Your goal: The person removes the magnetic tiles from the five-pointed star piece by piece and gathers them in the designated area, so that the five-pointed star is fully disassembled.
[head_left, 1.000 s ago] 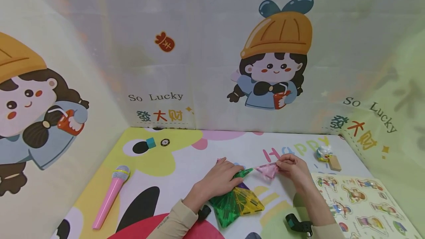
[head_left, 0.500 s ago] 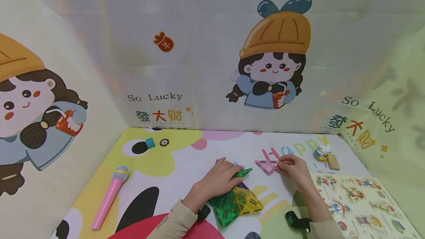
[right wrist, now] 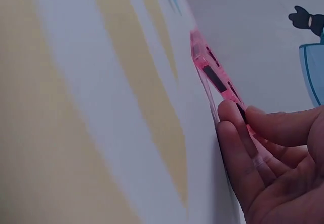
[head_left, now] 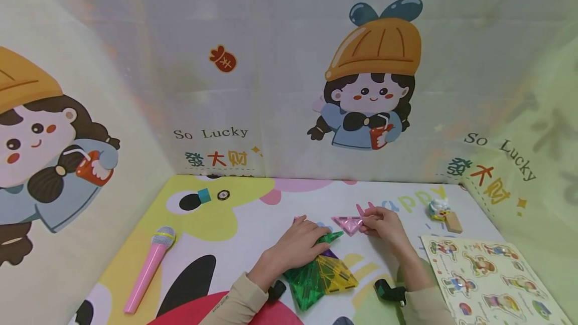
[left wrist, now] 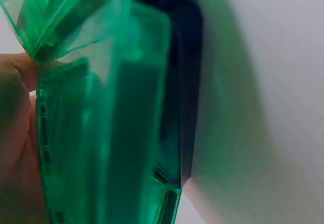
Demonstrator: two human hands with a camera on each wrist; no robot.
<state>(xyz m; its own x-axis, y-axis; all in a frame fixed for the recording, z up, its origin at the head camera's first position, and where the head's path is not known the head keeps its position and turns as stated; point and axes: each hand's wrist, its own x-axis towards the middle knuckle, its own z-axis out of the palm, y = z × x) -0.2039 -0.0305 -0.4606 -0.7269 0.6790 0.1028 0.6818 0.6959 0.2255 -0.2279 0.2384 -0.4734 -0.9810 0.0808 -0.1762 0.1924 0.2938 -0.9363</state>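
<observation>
My left hand [head_left: 295,242] lies over a small build of see-through magnetic tiles and grips it, fingers bent over its far side. In the head view a green tile [head_left: 309,285], a yellow tile [head_left: 336,274] and a sliver of purple show around it. The green tile [left wrist: 111,133] fills much of the left wrist view, close to the camera. My right hand [head_left: 384,227] pinches a pink triangular magnetic tile [head_left: 349,224] between thumb and fingers, just right of the build. In the right wrist view, the pink tile [right wrist: 215,74] is seen edge-on above the mat.
A pink toy microphone [head_left: 151,270] lies at left. At the back left are a blue cube [head_left: 204,195] and a small round disc [head_left: 223,195]. A small figure [head_left: 438,208] and wooden block [head_left: 453,222] stand back right, behind a picture board [head_left: 492,280].
My right hand has moved left with the pink tile, bringing it nearer to the build, and the tile has turned so its point faces down. My left hand has stayed in place.
</observation>
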